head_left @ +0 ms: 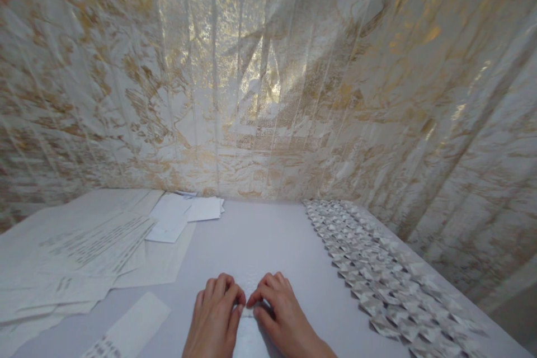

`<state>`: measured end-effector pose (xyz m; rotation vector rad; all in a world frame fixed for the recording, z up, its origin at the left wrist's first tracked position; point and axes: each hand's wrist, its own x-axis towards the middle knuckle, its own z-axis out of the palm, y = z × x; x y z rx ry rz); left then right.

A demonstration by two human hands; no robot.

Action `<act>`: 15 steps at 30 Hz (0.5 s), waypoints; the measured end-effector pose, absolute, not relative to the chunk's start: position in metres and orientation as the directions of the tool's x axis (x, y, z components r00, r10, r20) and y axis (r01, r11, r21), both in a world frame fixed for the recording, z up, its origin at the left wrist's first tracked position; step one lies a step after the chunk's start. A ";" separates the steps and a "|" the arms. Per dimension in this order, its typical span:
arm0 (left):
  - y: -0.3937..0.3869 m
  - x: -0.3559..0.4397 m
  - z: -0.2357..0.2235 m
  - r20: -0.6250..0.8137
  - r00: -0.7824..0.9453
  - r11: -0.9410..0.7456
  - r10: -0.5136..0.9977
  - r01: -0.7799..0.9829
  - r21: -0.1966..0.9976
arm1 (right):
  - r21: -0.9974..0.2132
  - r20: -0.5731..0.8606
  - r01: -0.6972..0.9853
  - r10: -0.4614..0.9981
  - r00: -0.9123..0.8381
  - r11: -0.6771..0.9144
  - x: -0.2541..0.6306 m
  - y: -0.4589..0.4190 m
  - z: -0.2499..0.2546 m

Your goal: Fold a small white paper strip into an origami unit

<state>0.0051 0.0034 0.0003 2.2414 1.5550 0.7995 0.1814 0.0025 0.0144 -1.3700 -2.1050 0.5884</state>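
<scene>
Fingertips of both hands meet on a small white paper piece [250,306] lying flat on the counter [260,240]; the left hand [216,313] and right hand [279,310] each pinch its edge, fingers curled and pressed together, knuckles nearly touching. Just left of the grip lies a printed paper strip [130,327], and farther left a spread of printed sheets [84,251] with small white cards [188,212] beyond. Right of the grip, well apart, runs a long band of folded paper units [377,268]. A gold-patterned curtain [268,78] hangs behind; nothing lies between hands and paper.
</scene>
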 end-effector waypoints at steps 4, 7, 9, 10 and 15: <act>0.003 0.006 -0.001 0.296 0.235 -0.365 0.926 0.759 0.539 | -0.602 0.198 0.706 0.926 -0.322 0.374 0.180 0.002 0.019; 0.003 0.006 -0.002 0.312 0.235 -0.377 0.921 0.744 0.552 | -0.576 0.215 0.712 0.915 -0.342 0.402 0.181 0.004 0.019; 0.003 0.005 -0.003 0.322 0.240 -0.389 0.916 0.732 0.559 | -0.540 0.241 0.708 0.890 -0.388 0.455 0.182 0.005 0.016; 0.003 0.004 -0.003 0.328 0.241 -0.395 0.913 0.724 0.566 | -0.517 0.257 0.705 0.873 -0.414 0.486 0.183 0.006 0.014; 0.000 0.003 -0.002 0.357 0.246 -0.423 0.901 0.680 0.599 | -0.449 0.342 0.684 0.818 -0.463 0.575 0.186 0.010 0.004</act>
